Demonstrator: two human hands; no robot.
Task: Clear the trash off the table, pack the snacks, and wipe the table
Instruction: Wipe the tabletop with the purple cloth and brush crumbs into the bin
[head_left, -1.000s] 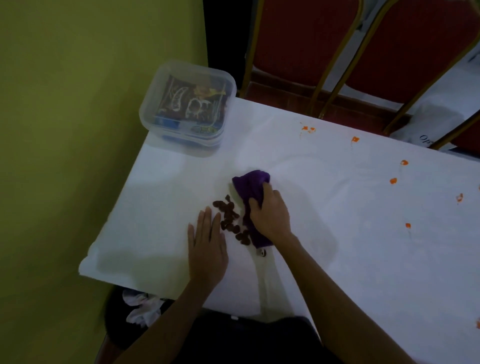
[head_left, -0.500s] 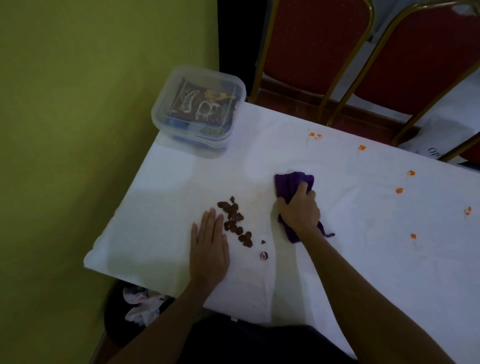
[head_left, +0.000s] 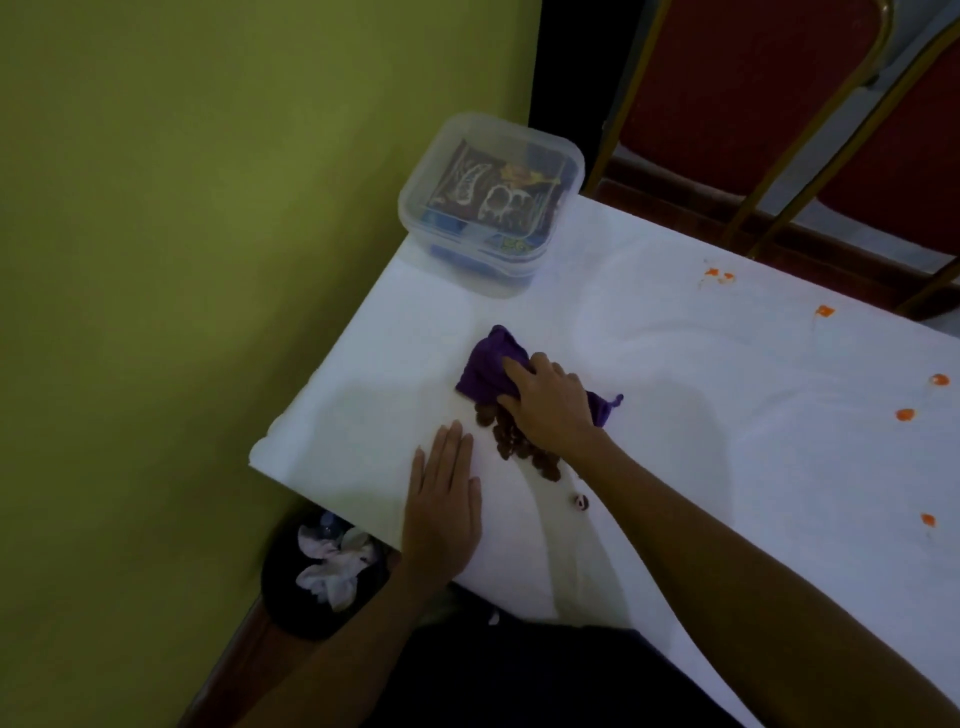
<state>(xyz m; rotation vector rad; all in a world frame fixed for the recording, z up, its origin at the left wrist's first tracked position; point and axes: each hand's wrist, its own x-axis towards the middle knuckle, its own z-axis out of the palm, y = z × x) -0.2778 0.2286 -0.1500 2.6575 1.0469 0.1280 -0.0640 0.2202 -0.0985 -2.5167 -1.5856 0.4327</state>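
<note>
Cloth (head_left: 485, 371) sits under right hand (head_left: 553, 410), crumbs (head_left: 511, 442) beside left hand (head_left: 444, 509).

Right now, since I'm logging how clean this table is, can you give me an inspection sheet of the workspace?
Surface: white table, orange spots on its right part.
Job's things: purple cloth against brown bits; clear box of snack packs at the far left corner; bin with trash below the near edge.
Clutter: one stray bit nearer the person.
Hands: left hand flat on the table beside the bits; right hand grips the cloth.
Cables: nothing seen.
Surroundings: green wall left, red chairs behind.
</note>
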